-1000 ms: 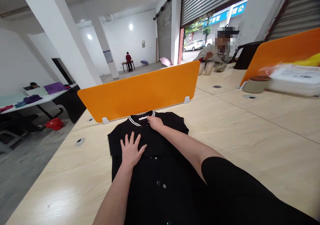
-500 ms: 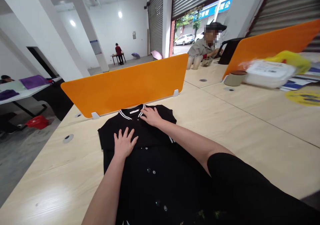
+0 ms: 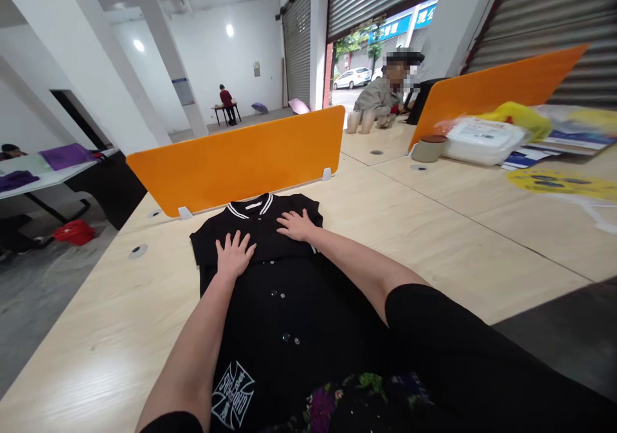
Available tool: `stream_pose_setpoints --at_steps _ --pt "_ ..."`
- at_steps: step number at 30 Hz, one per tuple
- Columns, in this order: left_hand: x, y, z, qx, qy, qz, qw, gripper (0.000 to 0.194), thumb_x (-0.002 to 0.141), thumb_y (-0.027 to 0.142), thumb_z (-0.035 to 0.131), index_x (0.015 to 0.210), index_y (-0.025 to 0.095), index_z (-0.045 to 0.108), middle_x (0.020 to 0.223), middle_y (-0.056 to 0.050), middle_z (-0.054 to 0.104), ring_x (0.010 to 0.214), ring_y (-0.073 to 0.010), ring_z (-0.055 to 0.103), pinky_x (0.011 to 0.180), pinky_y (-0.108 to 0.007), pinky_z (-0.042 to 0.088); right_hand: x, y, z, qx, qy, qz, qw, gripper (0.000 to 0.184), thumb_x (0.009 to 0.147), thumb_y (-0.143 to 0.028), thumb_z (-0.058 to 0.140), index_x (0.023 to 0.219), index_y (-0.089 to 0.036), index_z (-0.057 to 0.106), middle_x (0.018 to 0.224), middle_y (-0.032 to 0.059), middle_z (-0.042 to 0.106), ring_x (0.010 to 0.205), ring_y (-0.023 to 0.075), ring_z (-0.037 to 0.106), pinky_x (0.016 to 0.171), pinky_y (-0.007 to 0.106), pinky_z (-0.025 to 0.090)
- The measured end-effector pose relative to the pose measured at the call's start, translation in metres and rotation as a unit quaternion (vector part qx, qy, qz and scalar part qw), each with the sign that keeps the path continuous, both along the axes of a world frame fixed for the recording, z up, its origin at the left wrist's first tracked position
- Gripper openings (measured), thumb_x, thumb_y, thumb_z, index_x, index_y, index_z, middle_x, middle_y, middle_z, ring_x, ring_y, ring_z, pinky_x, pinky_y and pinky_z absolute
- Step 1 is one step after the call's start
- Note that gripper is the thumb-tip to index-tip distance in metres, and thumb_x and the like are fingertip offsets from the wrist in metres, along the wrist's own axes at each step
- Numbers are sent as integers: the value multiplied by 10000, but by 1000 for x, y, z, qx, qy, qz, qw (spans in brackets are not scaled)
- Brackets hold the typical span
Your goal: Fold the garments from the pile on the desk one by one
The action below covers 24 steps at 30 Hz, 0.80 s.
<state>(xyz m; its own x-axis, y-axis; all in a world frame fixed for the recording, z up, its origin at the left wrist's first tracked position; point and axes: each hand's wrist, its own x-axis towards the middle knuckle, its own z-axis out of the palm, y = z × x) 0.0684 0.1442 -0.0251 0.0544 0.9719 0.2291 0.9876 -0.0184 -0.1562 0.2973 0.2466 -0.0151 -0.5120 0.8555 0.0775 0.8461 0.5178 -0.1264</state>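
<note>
A black short-sleeved shirt point(image 3: 270, 298) lies on the wooden table point(image 3: 120, 317), its striped collar towards the orange divider. White double stripes edge the collar, snap buttons run down the front, and a white cross-shaped print shows near the bottom left. My left hand point(image 3: 234, 254) rests flat on the chest at the left, fingers spread. On the other side of the chest, below the collar, my right hand point(image 3: 295, 225) lies flat with its fingers apart. Neither hand grips the cloth. My body and clothing cover the lower part of the shirt.
An orange divider point(image 3: 241, 157) stands just beyond the collar. To the right are a lidded cup point(image 3: 429, 150), a white plastic container point(image 3: 484, 141), a yellow bag point(image 3: 523, 119) and a yellow fan-like sheet point(image 3: 554, 182). A person point(image 3: 383, 92) sits across the table.
My right hand has slid off the collar onto the chest, further right. The view has shifted, and the cross-shaped print now shows lower down.
</note>
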Motion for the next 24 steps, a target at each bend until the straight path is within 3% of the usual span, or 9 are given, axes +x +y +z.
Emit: stream_pose_setpoints --at_steps 3,7,9,12,15,19,22,24 --pt "-20 -16 -2 -2 1 23 1000 596 930 568 277 1438 280 397 1556 -75 285 1416 -375 206 1087 -651 175 24 -17 -6 52 20 -49 997 571 934 -587 331 1379 -266 487 1508 85 360 1405 358 196 1073 695 57" --pt "-44 -29 -6 -15 -20 62 998 593 940 551 262 1472 296 321 1560 -78 274 1418 -347 218 1102 -606 205 52 -33 -26 1 53 -77 996 586 961 -563 242 1456 -275 369 1544 55 299 1422 322 168 1096 635 154" --pt "-45 -28 -3 -27 -21 70 997 587 945 549 243 1472 301 317 1560 -77 275 1418 -344 219 1099 -612 202 55 -35 -27 -18 53 -79 995 585 968 -546 227 1473 -270 333 1554 54 276 1429 308 154 1097 626 173" --pt "-30 -35 10 -59 -1 88 994 575 958 508 223 1468 267 333 1562 -89 266 1419 -359 209 1089 -639 189 52 -40 -15 -29 30 -91 995 581 967 -534 264 1474 -260 333 1556 68 269 1430 330 143 1083 676 121" --pt "-6 -69 18 -52 21 39 998 577 961 485 242 1467 227 340 1569 -87 245 1424 -343 200 1098 -612 210 51 -62 -6 11 37 -71 997 610 952 -529 345 1493 -251 293 1566 86 237 1432 349 122 1075 694 87" --pt "25 -133 5 -49 20 -75 996 567 944 523 302 1458 289 355 1564 -43 268 1432 -317 205 1112 -568 236 55 -106 -18 31 53 60 996 611 939 -565 367 1486 -300 308 1568 61 240 1442 337 107 1101 656 85" --pt "37 -157 -6 -72 8 -88 993 537 953 477 312 1459 299 350 1550 -35 301 1427 -297 238 1129 -549 222 56 -121 -27 -17 45 75 996 570 952 -543 346 1466 -298 352 1559 55 266 1446 327 115 1102 655 111" --pt "36 -164 -6 -80 -7 -84 993 535 953 453 328 1455 274 361 1541 -41 319 1423 -289 254 1131 -545 231 61 -126 -22 -31 54 72 995 553 946 -506 393 1447 -272 390 1556 62 272 1444 325 131 1102 652 133"
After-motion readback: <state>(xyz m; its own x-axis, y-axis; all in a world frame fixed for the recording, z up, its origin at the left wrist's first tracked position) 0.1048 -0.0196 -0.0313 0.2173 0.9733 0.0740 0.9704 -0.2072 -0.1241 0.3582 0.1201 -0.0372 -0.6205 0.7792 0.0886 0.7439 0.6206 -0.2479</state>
